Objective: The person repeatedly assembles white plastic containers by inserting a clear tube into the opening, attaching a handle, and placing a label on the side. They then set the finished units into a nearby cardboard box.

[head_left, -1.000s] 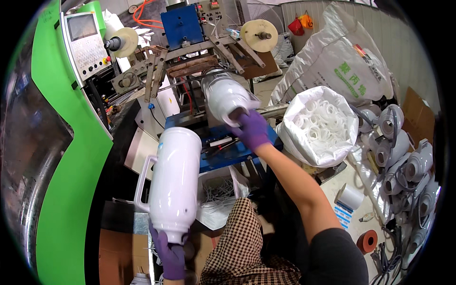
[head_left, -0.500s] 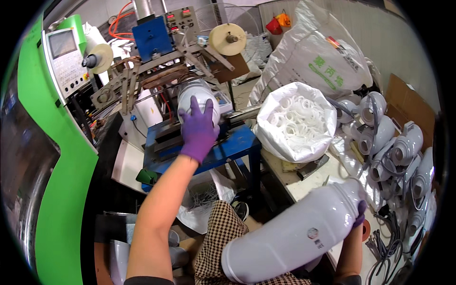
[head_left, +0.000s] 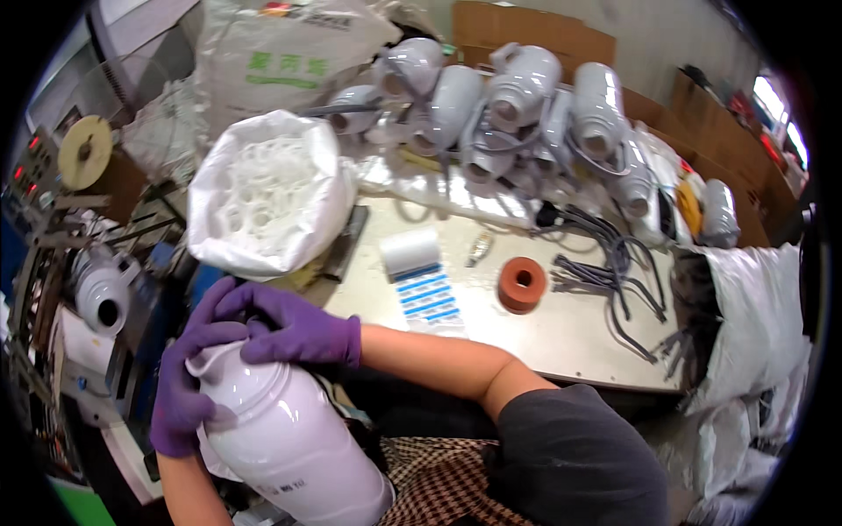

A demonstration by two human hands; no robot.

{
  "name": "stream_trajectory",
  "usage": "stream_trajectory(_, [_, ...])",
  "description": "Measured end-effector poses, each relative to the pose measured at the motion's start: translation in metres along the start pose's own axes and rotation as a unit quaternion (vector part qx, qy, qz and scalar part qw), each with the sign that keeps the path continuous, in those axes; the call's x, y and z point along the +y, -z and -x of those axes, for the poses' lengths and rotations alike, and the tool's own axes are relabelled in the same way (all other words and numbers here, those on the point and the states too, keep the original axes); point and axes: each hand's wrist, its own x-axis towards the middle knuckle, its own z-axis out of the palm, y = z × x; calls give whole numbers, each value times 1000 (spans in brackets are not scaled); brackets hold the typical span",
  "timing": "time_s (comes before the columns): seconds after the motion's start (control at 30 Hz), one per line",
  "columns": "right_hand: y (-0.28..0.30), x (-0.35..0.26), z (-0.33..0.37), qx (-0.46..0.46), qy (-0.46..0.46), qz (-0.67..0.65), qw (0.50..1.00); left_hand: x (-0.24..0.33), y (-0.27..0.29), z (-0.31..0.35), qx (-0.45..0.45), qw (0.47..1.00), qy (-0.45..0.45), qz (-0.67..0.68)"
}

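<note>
A glossy pale grey thermos jug body (head_left: 294, 443) leans across my lap, its spouted neck pointing up and away to the left. My left hand (head_left: 184, 386), in a purple glove, wraps round the left side of the neck. From the right, my right hand (head_left: 294, 324), gloved alike, curls over the top by the spout, its fingers close against those of the left. Whatever lies under the fingers at the mouth is hidden. Another jug body (head_left: 101, 289), with a dark round opening, sits in the machine at the left.
On the white worktable (head_left: 395, 324) stand a sack of white plastic rings (head_left: 272, 193), a roll of labels (head_left: 410, 252), a brown tape roll (head_left: 522, 285) and bundled grey straps (head_left: 605, 254). Several grey jugs (head_left: 522, 88) crowd the back. White sacks (head_left: 745, 324) are at the right.
The view has swung right. My left hand has left the jug in the machine and now holds the neck of the lap jug. That jug's neck now points left, with my right hand on top.
</note>
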Motion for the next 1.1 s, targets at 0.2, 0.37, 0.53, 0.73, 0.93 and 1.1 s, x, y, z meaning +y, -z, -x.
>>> stream_trajectory(0.2, [51,-76,148,160,77,514,839,-7,4,38,179,973,100,110])
stream_trajectory(0.37, [182,-177,308,351,-92,822,440,-52,42,95,260,948,180,25])
stream_trajectory(0.53, [272,-179,472,456,-164,690,537,-170,1,112,246,937,247,18])
stream_trajectory(0.73, [187,-160,299,420,46,550,721,-155,-36,122,269,883,149,356])
stream_trajectory(0.93, [-36,-24,37,203,-140,-36,968,-92,-52,111,256,843,-5,473])
stream_trajectory(1.1, [-54,44,0,135,-228,-239,934,-86,-51,143,358,885,-25,297])
